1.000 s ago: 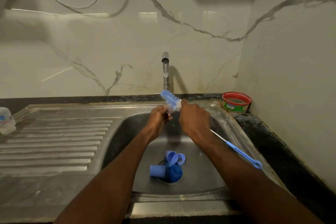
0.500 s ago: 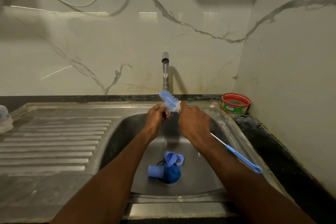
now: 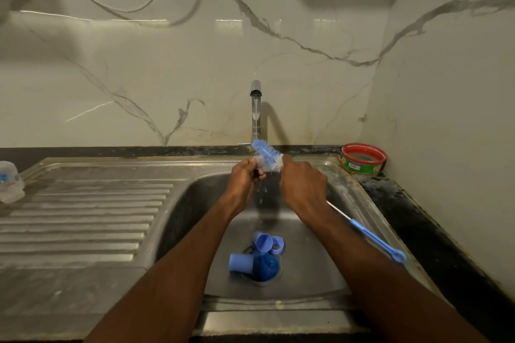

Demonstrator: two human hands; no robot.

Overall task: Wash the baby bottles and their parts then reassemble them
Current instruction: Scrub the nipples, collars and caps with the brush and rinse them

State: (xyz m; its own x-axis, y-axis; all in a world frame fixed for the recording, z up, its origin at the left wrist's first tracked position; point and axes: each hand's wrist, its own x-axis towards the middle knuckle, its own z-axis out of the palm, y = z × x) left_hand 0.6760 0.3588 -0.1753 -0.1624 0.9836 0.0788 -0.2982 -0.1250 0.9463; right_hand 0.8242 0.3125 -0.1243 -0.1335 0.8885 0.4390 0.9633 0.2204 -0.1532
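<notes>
My right hand (image 3: 302,188) grips a blue bottle brush (image 3: 266,152) by its wire stem, and the blue handle (image 3: 379,242) sticks out behind my wrist. My left hand (image 3: 245,175) pinches a small clear part (image 3: 260,163), probably a teat, against the bristles under the tap (image 3: 255,108). Water drips from it into the steel sink (image 3: 312,267). Several blue bottle parts (image 3: 257,259), caps and rings, lie around the drain. A clear baby bottle (image 3: 9,181) stands at the far left of the draining board.
A ribbed steel draining board (image 3: 83,220) fills the left side. A red and green tub (image 3: 363,159) sits on the dark counter in the back right corner. Marble walls close the back and the right. A cable hangs across the upper left wall.
Both hands stay under the tap with the brush working on the small clear part. The view has shifted slightly; the blue parts in the sink have not moved.
</notes>
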